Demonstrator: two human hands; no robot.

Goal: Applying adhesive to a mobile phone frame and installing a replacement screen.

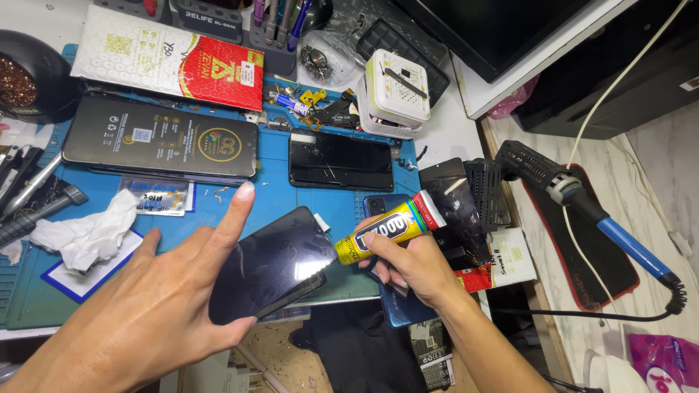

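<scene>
My left hand holds a black phone by its edges over the blue work mat, index finger stretched out along its top side. My right hand grips a yellow glue tube with a red and white end, lying slanted just right of the phone. A second dark phone lies flat on the mat behind them, and a blue phone pokes out under my right hand.
A long black box and a red and white packet lie at the back left. Crumpled tissue sits left. A white container, pens, small parts and a blue-handled hot-air tool surround the mat.
</scene>
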